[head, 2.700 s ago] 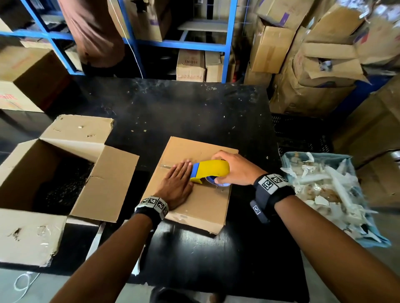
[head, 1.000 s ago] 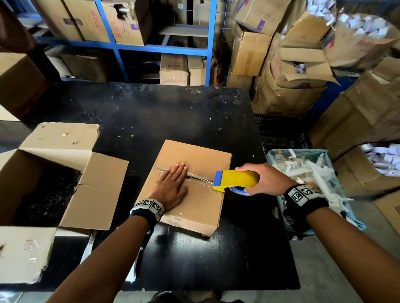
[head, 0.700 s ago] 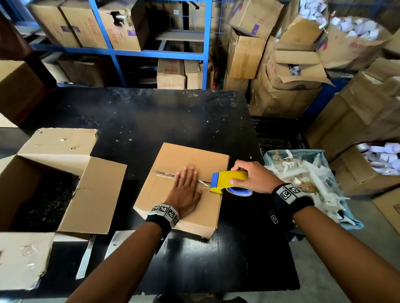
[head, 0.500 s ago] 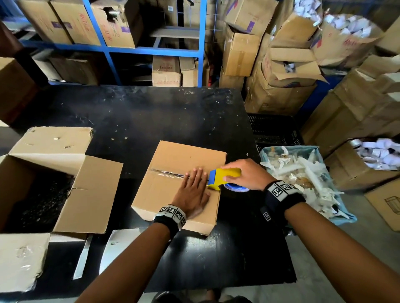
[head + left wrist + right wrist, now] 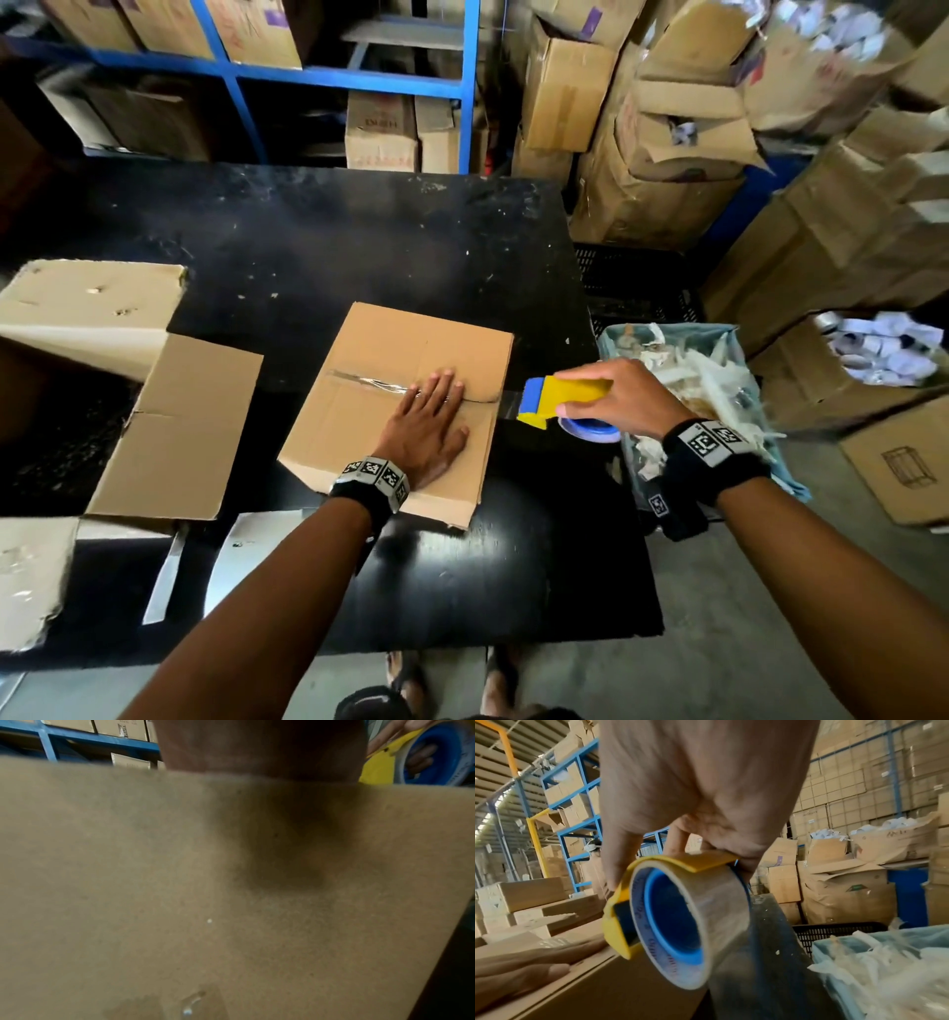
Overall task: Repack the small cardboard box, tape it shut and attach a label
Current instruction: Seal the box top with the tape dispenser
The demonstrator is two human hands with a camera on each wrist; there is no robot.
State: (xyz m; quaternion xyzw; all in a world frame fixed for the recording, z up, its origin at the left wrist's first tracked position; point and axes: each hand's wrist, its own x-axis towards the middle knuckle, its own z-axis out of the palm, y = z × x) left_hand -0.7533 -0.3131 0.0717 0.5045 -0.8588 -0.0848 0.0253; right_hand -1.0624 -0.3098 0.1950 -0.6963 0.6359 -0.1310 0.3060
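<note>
On black table [image 5: 359,246]: small cardboard box [image 5: 411,349], flaps closed, seam partly taped. Left hand [image 5: 429,429] flat on lid, fingers straight. Right hand [image 5: 624,398] gripping tape dispenser [image 5: 562,398] past right edge. Remaining: cutting tape, label.

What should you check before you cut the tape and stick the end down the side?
1. Flat brown cardboard box held still: ok, left hand lies flat on its top.
2. Clear tape over the top seam: ok as far as seen; part is hidden under the hand.
3. Yellow and blue tape dispenser past the box's right edge: ok, tape spans the gap.
4. Right hand grips the dispenser: ok.
5. Tape stuck down the side: not ok.
6. Label attached: not ok on the visible top.
</note>
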